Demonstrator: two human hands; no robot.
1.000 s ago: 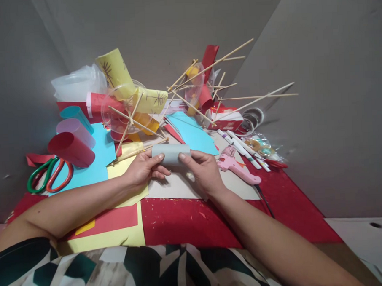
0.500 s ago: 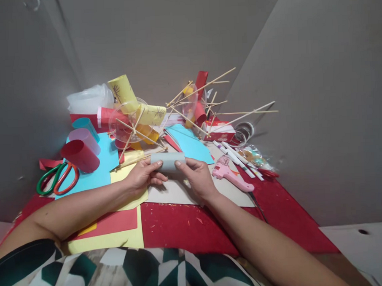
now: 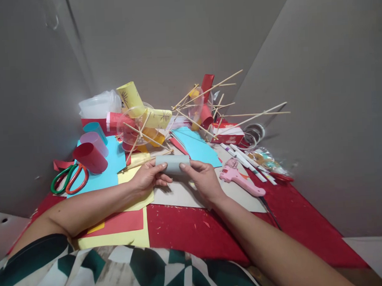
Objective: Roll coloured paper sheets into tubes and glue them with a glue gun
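A grey paper tube (image 3: 172, 164) lies level between my two hands, above a pale board (image 3: 177, 196). My left hand (image 3: 150, 177) pinches its left end, thumb on the near face and the lower fingers loosely curled. At the other end my right hand (image 3: 205, 179) grips it with the thumb in front; its fingers are mostly hidden behind. Right of that hand, a pink glue gun (image 3: 240, 179) rests on the board. Beyond the tube are blue paper sheets (image 3: 196, 147) and a wheel of crossed sticks (image 3: 140, 133) with yellow paper tubes (image 3: 130, 98).
Scissors (image 3: 75, 179) with green and orange handles lie at the left, beside red (image 3: 90, 158), pink (image 3: 94, 143) and blue (image 3: 96, 131) paper tubes. A second stick wheel (image 3: 197, 104) stands at the back. Markers (image 3: 247, 159) lie right. Red cloth (image 3: 191, 229) covers the table.
The whole scene has shifted slightly to the right as the head camera turned. Both hands keep the same hold on the grey paper tube.
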